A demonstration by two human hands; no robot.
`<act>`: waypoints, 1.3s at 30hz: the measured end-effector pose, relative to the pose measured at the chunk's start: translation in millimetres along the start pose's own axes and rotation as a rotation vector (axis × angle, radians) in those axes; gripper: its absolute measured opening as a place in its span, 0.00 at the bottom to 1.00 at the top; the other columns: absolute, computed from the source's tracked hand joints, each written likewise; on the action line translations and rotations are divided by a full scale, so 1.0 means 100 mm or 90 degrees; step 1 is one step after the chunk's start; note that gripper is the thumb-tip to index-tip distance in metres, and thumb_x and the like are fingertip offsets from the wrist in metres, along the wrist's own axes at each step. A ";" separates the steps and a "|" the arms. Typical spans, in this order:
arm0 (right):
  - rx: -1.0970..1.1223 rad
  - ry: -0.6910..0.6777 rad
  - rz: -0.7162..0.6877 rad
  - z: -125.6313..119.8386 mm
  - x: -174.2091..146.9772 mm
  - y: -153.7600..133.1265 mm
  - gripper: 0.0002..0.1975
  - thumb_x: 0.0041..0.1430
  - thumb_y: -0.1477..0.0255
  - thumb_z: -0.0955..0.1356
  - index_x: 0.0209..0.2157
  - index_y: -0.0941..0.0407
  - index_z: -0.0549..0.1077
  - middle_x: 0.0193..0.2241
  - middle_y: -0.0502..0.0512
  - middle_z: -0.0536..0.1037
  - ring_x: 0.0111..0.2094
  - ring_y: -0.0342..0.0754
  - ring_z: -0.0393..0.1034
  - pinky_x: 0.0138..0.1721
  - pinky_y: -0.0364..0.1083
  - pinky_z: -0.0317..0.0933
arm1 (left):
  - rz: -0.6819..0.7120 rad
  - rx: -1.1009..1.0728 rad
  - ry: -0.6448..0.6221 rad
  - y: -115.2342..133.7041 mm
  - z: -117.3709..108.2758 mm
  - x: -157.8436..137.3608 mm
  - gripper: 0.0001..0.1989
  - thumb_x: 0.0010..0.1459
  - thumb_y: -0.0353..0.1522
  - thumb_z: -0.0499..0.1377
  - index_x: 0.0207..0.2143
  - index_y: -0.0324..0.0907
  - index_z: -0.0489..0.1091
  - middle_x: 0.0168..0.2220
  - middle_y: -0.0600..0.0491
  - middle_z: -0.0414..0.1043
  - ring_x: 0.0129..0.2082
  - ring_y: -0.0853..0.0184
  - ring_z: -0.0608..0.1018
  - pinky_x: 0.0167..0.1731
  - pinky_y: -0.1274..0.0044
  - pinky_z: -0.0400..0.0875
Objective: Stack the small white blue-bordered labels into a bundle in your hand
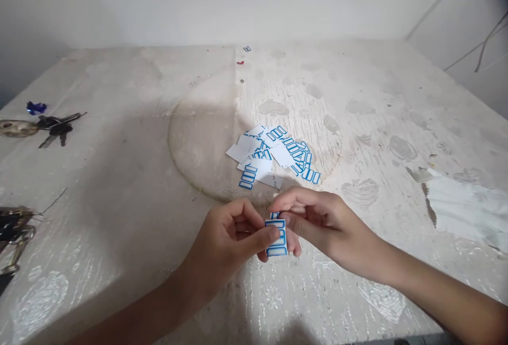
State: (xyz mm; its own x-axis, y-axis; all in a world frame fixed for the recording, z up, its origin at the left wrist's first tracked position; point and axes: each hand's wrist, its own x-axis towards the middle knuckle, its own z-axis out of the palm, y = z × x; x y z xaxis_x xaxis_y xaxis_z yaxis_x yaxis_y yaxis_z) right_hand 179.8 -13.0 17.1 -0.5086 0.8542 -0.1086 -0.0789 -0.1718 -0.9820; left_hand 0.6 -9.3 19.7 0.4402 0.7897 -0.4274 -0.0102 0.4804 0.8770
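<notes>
Close to me, my left hand (238, 233) pinches a small white paper label (281, 250) printed with blue-outlined boxes, its thumb lying across the front. From the other side, my right hand (317, 218) is closed at the label's upper right corner. The edge of a second blue-printed piece (274, 215) shows just above the first, between the hands. How many pieces are stacked there I cannot tell. Beyond my fingers lies a loose pile of similar paper labels (281, 155), some blue-printed side up and some plain white.
A bunch of keys (59, 124) and a shiny blue scrap (36, 107) lie at the left. Dark items with a metal clip (18, 250) sit at the left edge. Torn white paper (464, 207) lies at the right on the patterned table cover (130, 165). A wall stands behind.
</notes>
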 end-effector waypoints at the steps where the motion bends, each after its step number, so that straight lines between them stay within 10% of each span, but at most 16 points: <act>1: -0.001 -0.006 0.010 0.00 0.00 -0.01 0.09 0.63 0.80 0.59 0.40 0.58 0.68 0.27 0.50 0.70 0.24 0.41 0.65 0.25 0.42 0.64 | -0.009 -0.002 0.004 0.00 0.00 0.00 0.14 0.48 0.34 0.64 0.23 0.39 0.61 0.22 0.56 0.72 0.21 0.74 0.71 0.21 0.82 0.66; 39: -0.077 -0.089 0.056 -0.03 -0.04 -0.11 0.20 0.59 0.85 0.61 0.49 0.52 0.64 0.39 0.50 0.71 0.38 0.42 0.69 0.35 0.41 0.65 | -0.036 0.021 -0.009 -0.03 -0.01 -0.01 0.06 0.49 0.31 0.63 0.26 0.39 0.68 0.21 0.59 0.69 0.19 0.75 0.71 0.20 0.84 0.68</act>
State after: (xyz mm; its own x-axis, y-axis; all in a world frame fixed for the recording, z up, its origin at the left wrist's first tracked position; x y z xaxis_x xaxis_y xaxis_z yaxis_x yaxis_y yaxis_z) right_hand 185.6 -12.7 27.5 -0.6240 0.7604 -0.1800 0.0698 -0.1753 -0.9820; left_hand -0.9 -10.6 17.4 0.4519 0.7558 -0.4738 0.0444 0.5114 0.8582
